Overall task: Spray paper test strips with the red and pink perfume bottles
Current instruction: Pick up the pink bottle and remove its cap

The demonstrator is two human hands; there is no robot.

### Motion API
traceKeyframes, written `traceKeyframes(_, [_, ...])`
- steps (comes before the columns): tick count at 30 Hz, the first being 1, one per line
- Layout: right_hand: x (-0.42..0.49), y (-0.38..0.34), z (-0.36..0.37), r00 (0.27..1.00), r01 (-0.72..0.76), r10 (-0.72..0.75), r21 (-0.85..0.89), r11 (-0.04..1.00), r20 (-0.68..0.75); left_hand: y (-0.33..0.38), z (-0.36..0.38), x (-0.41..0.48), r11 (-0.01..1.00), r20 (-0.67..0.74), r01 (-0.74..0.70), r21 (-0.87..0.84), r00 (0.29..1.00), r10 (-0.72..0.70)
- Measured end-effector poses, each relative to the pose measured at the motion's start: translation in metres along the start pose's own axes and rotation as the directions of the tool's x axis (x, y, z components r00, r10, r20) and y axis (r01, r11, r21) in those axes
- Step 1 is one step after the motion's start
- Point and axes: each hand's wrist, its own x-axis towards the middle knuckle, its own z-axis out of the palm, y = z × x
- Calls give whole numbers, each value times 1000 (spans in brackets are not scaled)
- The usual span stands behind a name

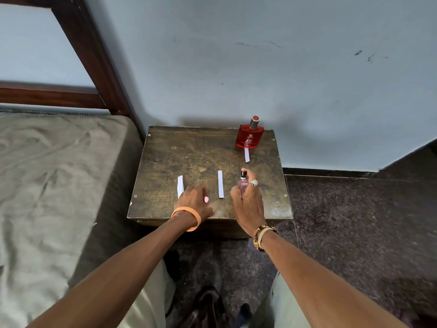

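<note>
At the front edge of the brown wooden desk [189,155], our right hand [249,205] grips the pink glass perfume bottle [243,185] and our left hand [192,197] pinches its pink cap [205,200]. We should aim at the white paper strip [220,184] between them and press briefly.

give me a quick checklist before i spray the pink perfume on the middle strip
1. Right hand grips the pink bottle: ok.
2. Cap off: ok, the left hand holds what looks like the pink cap.
3. Finger on the sprayer: ok, one rests on top.
4. Nozzle faces the middle strip: cannot tell.
5. Middle strip flat and uncovered on the table: ok.
6. Red bottle clear of the spray: ok, it stands at the back.
</note>
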Motion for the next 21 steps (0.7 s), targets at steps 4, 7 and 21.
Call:
traceKeyframes(4, [5,2,3,1000,-16,16,28,999,-12,10,-10,2,991,-175,-137,4,975,136])
traceKeyframes(7, [7,5,5,999,-34,34,48,998,-5,25,-13,22,984,-262,-153,-88,957,125])
traceKeyframes(21, [23,22,10,998,-14,17,-60,998,58,27,15,83,997,-65,-62,-43,996,59])
